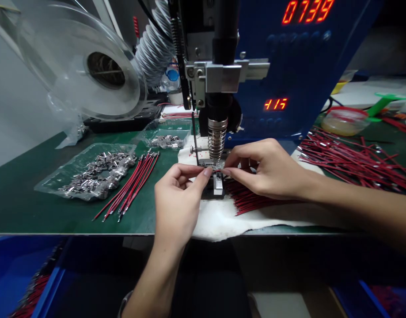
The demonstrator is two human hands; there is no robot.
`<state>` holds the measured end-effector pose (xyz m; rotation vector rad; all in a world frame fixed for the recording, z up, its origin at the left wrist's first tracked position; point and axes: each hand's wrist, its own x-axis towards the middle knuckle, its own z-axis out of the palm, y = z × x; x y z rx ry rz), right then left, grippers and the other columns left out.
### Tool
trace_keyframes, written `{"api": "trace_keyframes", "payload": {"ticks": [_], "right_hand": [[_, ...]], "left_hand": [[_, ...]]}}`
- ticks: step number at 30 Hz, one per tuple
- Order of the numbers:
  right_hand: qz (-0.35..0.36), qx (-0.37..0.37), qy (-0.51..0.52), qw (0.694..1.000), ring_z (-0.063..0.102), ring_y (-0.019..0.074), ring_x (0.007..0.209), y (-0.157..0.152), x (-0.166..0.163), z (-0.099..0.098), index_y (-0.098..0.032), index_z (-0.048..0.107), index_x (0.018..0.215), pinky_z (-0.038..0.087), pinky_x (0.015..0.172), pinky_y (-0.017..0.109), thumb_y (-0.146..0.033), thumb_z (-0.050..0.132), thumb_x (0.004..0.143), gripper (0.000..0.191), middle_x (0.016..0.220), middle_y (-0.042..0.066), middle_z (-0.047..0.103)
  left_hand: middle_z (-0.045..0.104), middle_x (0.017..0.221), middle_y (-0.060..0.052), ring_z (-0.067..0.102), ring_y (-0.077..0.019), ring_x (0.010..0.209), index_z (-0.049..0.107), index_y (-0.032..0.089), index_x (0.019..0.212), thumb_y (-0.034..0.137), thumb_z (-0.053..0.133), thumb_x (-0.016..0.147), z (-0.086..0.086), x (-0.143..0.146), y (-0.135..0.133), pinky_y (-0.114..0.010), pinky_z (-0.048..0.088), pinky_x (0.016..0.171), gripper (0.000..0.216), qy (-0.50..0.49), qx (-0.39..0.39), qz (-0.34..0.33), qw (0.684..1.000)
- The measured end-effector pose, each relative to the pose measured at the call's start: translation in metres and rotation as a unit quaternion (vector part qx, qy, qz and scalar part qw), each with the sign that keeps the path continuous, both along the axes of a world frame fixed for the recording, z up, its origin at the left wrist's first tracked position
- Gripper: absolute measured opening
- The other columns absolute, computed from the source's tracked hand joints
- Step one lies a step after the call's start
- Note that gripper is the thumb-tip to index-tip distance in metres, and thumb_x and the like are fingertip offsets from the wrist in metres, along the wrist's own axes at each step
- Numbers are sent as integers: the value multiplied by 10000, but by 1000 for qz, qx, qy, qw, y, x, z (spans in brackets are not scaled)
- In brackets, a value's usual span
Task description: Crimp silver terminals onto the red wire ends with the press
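Just below the spring-wrapped tip (217,138) of the machine head, my two hands meet over a small metal fixture (218,183). Thumb and forefinger of my left hand (183,194) pinch something too small to make out, at the fixture's left side. From the right, my right hand (265,170) pinches a short red wire (217,170) that runs across the fixture top. Under my right hand a bundle of red and black wires (249,198) lies on a white cloth (219,221).
Clear plastic trays of small metal parts (100,172) stand left, beside a row of red wires with metal ends (133,185). A loose wire pile (351,154) lies right. Behind rise the blue machine housing (282,79) and a clear reel (70,57). Blue bins (53,291) sit below the table edge.
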<state>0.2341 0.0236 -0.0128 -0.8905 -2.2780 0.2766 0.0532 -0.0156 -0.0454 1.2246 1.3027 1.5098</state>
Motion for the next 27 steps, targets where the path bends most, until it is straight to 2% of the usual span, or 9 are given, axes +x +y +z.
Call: {"api": "trace_keyframes", "payload": {"ticks": [13,27], "right_hand": [[5,26,-8,1000,507,53,525,0,-1,-1,-128,694,777,386,537,192,-152,638,819,74,662,-15,662],[-23,-1,4,1000,494,52,506,-3,-4,0,-137,692,759,388,546,201,-165,643,816,80,663,-18,667]], "left_hand": [[705,742,-52,619,-143,663,686,135,785,348,785,730,1,0,0,-218,456,585,241,23,3,4,1000],[717,755,-37,616,-123,660,685,134,764,310,774,749,3,0,-1,-199,478,606,198,15,9,-5,1000]]}}
